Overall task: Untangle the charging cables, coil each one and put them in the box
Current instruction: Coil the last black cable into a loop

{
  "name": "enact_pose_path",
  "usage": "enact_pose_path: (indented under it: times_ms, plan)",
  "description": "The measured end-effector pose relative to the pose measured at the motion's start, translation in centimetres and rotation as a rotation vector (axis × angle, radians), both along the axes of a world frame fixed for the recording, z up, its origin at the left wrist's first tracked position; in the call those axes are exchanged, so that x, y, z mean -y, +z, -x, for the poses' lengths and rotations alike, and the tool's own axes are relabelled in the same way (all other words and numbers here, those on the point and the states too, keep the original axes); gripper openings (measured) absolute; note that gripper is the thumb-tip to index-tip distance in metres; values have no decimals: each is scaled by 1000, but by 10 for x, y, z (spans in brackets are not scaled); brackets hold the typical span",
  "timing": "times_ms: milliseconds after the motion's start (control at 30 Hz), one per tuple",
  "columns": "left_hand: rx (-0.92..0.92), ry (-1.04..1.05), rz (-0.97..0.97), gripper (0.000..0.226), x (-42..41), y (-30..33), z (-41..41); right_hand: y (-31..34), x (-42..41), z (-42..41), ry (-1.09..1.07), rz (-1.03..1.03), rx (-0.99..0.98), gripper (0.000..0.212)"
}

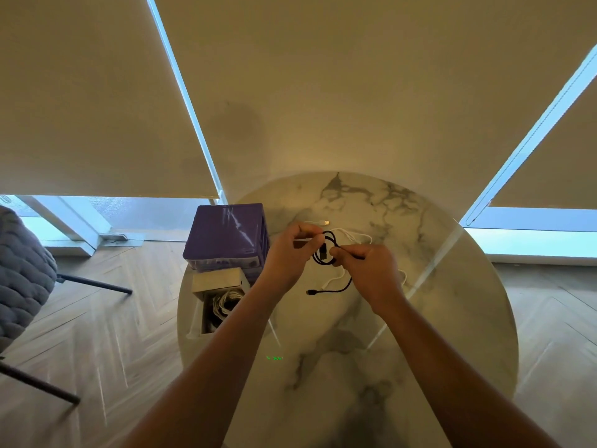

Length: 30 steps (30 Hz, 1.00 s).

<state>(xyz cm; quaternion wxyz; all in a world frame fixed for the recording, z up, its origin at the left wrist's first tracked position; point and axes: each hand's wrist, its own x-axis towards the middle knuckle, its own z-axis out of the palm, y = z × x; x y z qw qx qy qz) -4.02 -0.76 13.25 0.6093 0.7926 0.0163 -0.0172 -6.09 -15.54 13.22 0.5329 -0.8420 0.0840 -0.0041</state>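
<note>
Above the round marble table both hands work a black cable wound into a small loop. My left hand pinches the loop at its upper left. My right hand pinches it at the right side. The cable's loose end with a black plug trails onto the table below the hands. A white cable lies under and behind the loop, its USB plug pointing right. An open cardboard box at the table's left edge holds coiled white cables.
A purple box stands behind the cardboard box at the table's left. A grey padded chair with dark legs is on the wooden floor at far left. Roller blinds and window frames fill the background.
</note>
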Motion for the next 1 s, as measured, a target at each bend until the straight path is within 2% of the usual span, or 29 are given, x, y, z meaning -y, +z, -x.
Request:
enact_pose_path:
  times_ms: [200,433,533,733,833,1000]
  plan:
    - [39,-53,8,5,3,-6,5,1,1,1,-9,-54,11,13]
    - [-59,-28,165,17,6,-4,8,0,2,2,2,-30,17,15]
    - [-90,-9,184,15,3,-6,7,-2,2,3,9,-26,22,13]
    - [-166,-14,252,27,-4,-6,8,0,3,3,26,-23,30,12]
    - [-192,-45,289,18,-4,-3,8,-1,2,2,31,-9,36,13]
    - [-144,-95,129,14,-9,-5,4,-1,4,3,23,36,27,9]
